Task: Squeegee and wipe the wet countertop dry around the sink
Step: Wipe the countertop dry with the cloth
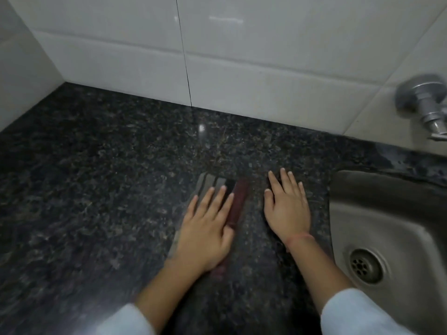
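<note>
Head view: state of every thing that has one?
countertop: glossy, wetness unclear.
sink: no standing water, drain unplugged.
cloth: spread flat on countertop.
left hand: open, flat on the cloth.
right hand: open, flat beside sink; what lies under it unclear.
tap: partly out of frame, no flow seen.

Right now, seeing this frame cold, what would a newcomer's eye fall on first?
Two bare hands lie flat, fingers straight, on a dark speckled countertop: the left hand presses a striped cloth with a dark red band, the right hand rests beside it. A steel sink with its drain fills the lower right, and a metal tap juts from the white tiled wall above it.
</note>
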